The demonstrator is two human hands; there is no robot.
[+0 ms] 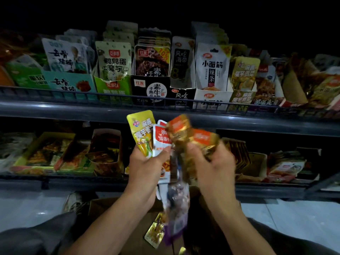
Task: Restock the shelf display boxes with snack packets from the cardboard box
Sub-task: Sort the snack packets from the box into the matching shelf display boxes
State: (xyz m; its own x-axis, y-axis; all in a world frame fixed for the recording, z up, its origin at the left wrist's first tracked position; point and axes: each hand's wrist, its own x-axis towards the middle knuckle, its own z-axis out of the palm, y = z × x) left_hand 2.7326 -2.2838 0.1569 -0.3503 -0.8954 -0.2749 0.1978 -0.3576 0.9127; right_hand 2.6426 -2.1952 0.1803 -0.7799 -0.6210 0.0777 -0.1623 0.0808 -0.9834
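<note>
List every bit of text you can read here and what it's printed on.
"去骨猪蹄": white packet
"鹌鹑蛋 魔芋": green-white packet
"素牛排": black display box
"风吃海带": dark packet
"小面筋 辣条": white pouch
"10%": brown packet
Packets in both hands: blurred, unreadable.

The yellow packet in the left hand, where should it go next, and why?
Probably up into the yellow display box on the upper shelf. The yellow packet that the left hand holds seems to match that box's packets.
</note>
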